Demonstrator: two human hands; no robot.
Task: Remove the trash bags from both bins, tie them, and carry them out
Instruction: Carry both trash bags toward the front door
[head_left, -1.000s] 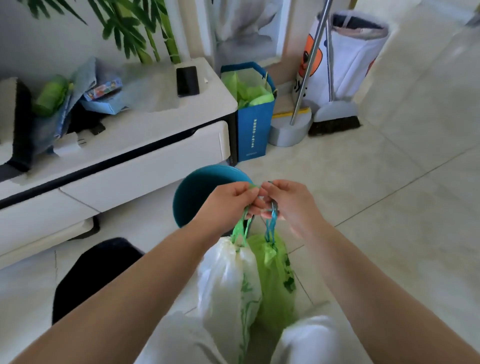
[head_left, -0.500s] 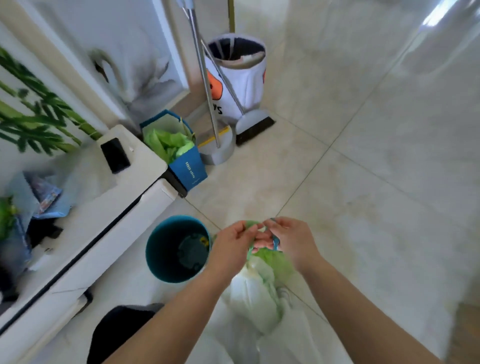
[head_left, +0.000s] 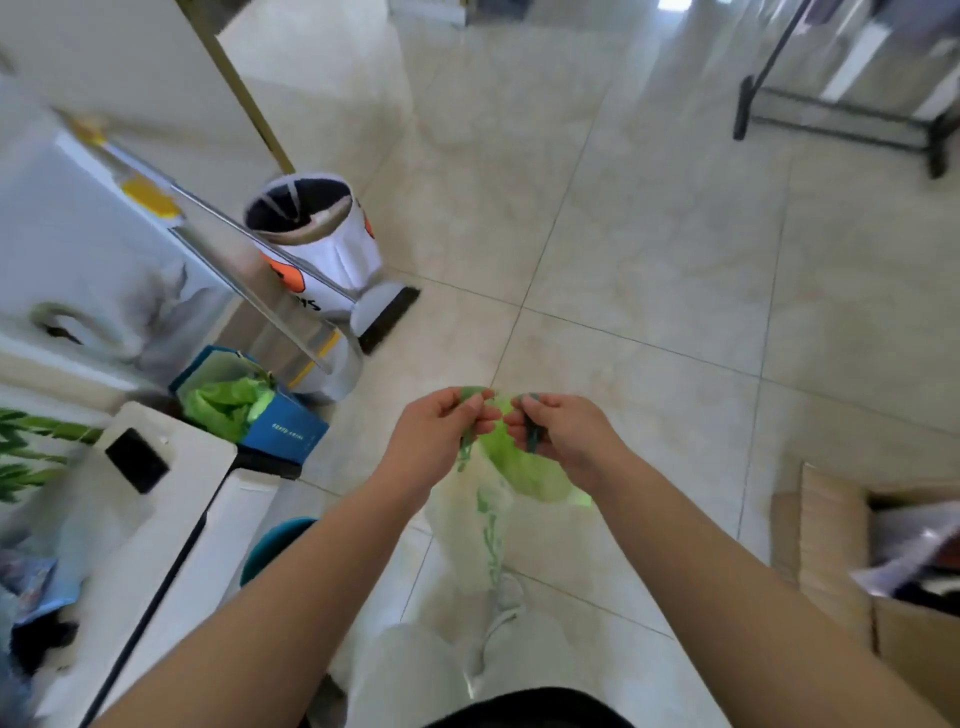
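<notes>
Two tied trash bags hang in front of me over the tiled floor. My left hand (head_left: 441, 431) is closed on the green drawstring of the white trash bag (head_left: 478, 525). My right hand (head_left: 558, 431) is closed on the drawstring of the green trash bag (head_left: 524, 467). The two hands are close together, a small gap between them. The teal bin (head_left: 272, 543) stands at the lower left beside the cabinet, partly hidden by my left forearm. A white bin with an orange print (head_left: 322, 244) stands further back on the left.
A white low cabinet (head_left: 197, 499) with a black phone (head_left: 136, 460) runs along the left. A blue paper bag (head_left: 280, 426) with green stuffing, a broom and dustpan (head_left: 382, 317) stand behind it. A cardboard box (head_left: 852, 551) is at the right, a black rack (head_left: 831, 114) far right.
The view has swung right and away from the cabinet. My hands with the two bags have moved slightly apart, and the teal bin has slid toward the lower left.
</notes>
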